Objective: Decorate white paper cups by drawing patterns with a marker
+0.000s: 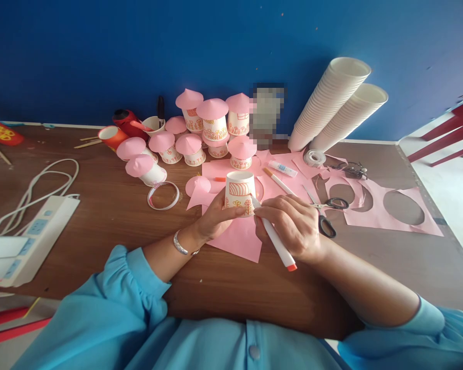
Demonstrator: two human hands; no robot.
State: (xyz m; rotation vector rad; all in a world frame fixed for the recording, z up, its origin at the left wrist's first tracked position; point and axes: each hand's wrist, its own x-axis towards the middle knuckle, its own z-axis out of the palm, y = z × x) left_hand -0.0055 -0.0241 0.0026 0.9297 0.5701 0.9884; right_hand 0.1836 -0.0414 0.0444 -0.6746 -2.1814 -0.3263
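Observation:
An upside-down white paper cup point(239, 188) with an orange striped window and flowers drawn on it is held in my left hand point(215, 220), thumb across its lower front. My right hand point(293, 226) grips a white marker point(278, 244) with an orange end; its tip is at the cup's right side. Behind the cup, several decorated cups with pink cone roofs point(212, 109) stand in a cluster. Pink paper point(239, 239) lies beneath my hands. A loose pink cone point(198, 185) rests just left of the cup.
Scissors point(336, 203), a glue stick point(283, 168), a tape roll point(315, 158) and cut pink sheets point(424, 198) lie to the right. Two tall cup stacks point(327, 97) lean at the blue wall. A white ring point(163, 196) and power strip point(38, 239) are on the left.

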